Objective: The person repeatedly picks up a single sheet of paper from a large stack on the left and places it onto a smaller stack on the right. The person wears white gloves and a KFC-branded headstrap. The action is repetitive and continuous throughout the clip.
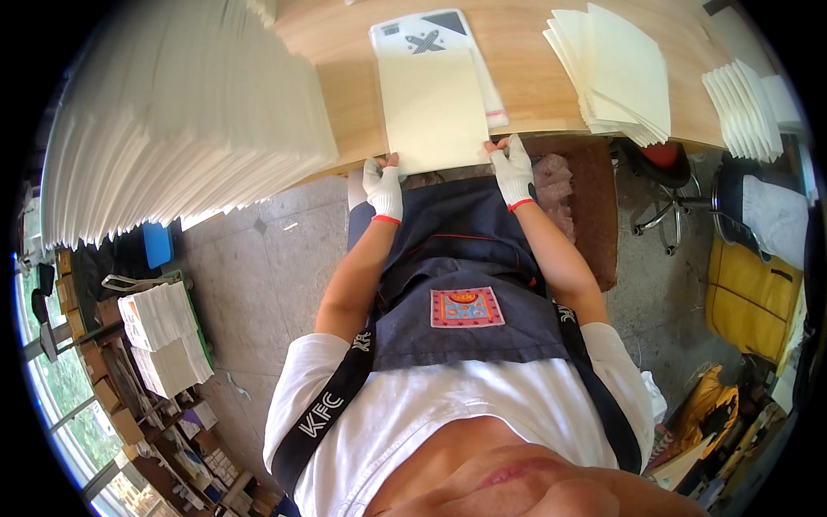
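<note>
A cream rectangular sheet or thin stack of paper (pixel 435 108) lies at the table's near edge, its lower end jutting over it. My left hand (pixel 384 186), in a white glove with bare fingertips and a red cuff, pinches the paper's lower left corner. At the lower right corner my right hand (pixel 513 171), gloved the same way, grips it between thumb and fingers. Partly covered by the paper is a white printed packet (pixel 426 30) with crossed pencils on it. Whether the paper is one sheet or several, I cannot tell.
Tall fanned piles of cream paper (pixel 189 129) fill the table's left side. A smaller cream stack (pixel 624 73) and another pile (pixel 743 108) lie to the right on the wooden table (pixel 521 69). A swivel chair (pixel 663 185) stands beneath at right, and a paper-filled crate (pixel 168 336) at left.
</note>
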Action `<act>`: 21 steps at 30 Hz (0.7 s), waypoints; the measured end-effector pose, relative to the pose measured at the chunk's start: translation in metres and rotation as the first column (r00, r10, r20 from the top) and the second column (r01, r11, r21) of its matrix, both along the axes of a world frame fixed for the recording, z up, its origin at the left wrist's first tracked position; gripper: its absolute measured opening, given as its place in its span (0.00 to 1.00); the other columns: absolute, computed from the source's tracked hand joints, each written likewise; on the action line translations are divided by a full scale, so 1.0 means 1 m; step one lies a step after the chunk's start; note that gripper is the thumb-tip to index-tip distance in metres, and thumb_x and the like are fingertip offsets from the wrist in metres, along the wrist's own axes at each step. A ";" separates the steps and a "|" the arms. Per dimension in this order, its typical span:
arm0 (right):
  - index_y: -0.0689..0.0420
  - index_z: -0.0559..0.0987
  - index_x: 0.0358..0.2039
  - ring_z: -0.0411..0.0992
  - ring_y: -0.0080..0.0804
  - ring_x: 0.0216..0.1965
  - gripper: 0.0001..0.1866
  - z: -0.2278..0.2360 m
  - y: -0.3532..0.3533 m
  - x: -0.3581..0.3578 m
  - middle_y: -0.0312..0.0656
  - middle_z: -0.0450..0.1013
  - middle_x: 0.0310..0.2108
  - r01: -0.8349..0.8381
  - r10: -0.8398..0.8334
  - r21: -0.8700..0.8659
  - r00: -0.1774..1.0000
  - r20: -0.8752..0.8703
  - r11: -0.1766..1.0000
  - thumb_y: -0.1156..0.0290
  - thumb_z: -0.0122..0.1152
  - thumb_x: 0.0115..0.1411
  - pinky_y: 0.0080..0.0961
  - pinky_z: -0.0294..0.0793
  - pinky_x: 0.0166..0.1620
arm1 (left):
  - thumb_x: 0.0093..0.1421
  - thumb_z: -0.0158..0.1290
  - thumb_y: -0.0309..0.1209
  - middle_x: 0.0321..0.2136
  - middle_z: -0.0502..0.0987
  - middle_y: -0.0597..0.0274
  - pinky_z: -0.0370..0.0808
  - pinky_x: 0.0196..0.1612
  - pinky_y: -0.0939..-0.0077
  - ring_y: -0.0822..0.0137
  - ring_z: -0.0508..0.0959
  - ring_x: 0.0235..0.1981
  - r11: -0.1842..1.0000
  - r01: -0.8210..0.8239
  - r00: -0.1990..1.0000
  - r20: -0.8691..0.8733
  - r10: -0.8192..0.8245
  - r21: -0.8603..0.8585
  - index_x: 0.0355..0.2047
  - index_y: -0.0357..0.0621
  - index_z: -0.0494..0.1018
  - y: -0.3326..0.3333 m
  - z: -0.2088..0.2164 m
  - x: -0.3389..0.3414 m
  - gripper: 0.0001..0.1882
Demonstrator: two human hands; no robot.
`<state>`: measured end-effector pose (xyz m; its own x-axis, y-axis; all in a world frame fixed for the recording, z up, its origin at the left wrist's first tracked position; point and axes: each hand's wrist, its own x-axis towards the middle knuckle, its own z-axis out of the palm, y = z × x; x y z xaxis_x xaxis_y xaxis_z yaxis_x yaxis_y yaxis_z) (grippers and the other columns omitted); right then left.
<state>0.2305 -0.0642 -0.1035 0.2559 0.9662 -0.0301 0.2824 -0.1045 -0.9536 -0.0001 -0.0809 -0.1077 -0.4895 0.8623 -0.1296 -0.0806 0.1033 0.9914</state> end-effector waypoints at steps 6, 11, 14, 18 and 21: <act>0.54 0.73 0.28 0.59 0.17 0.11 0.15 0.011 -0.007 0.009 0.30 0.64 0.14 -0.029 -0.103 -0.268 0.880 -0.464 0.963 0.57 0.45 0.63 0.17 0.56 0.14 | 0.59 0.50 0.37 0.20 0.68 0.69 0.69 0.20 0.83 0.78 0.67 0.15 0.970 0.220 0.951 0.245 -0.189 -0.107 0.36 0.43 0.68 -0.006 0.035 -0.003 0.12; 0.58 0.74 0.40 0.64 0.18 0.17 0.12 0.052 0.000 -0.003 0.31 0.69 0.21 -0.391 0.200 -0.048 0.569 -0.797 0.919 0.63 0.50 0.61 0.15 0.61 0.18 | 0.55 0.54 0.35 0.16 0.62 0.64 0.62 0.21 0.78 0.71 0.62 0.16 0.850 0.518 0.649 -0.694 -0.313 0.101 0.23 0.40 0.62 -0.002 0.202 -0.003 0.14; 0.57 0.72 0.38 0.64 0.17 0.16 0.13 0.119 0.019 -0.019 0.31 0.68 0.19 -0.475 0.405 0.186 0.416 -0.814 0.860 0.60 0.51 0.61 0.15 0.61 0.18 | 0.51 0.56 0.33 0.18 0.66 0.55 0.66 0.24 0.70 0.58 0.66 0.18 0.818 0.562 0.549 -0.796 -0.257 0.123 0.24 0.42 0.65 -0.037 0.314 -0.026 0.11; 0.56 0.70 0.44 0.68 0.26 0.33 0.19 0.285 0.052 -0.083 0.35 0.69 0.35 -0.562 0.710 0.433 0.576 -0.406 0.704 0.58 0.54 0.56 0.23 0.67 0.29 | 0.50 0.57 0.27 0.17 0.66 0.68 0.63 0.22 0.77 0.75 0.66 0.19 0.660 0.101 0.894 -0.359 0.269 0.745 0.24 0.38 0.68 -0.061 0.391 -0.056 0.08; 0.58 0.70 0.36 0.65 0.31 0.26 0.12 0.370 0.081 -0.156 0.39 0.67 0.27 -0.556 0.717 0.593 0.696 -0.051 0.582 0.65 0.55 0.53 0.24 0.63 0.27 | 0.58 0.43 0.28 0.27 0.74 0.67 0.60 0.23 0.91 0.84 0.64 0.21 0.614 0.073 0.504 -0.560 0.658 0.786 0.39 0.35 0.73 -0.064 0.473 -0.116 0.13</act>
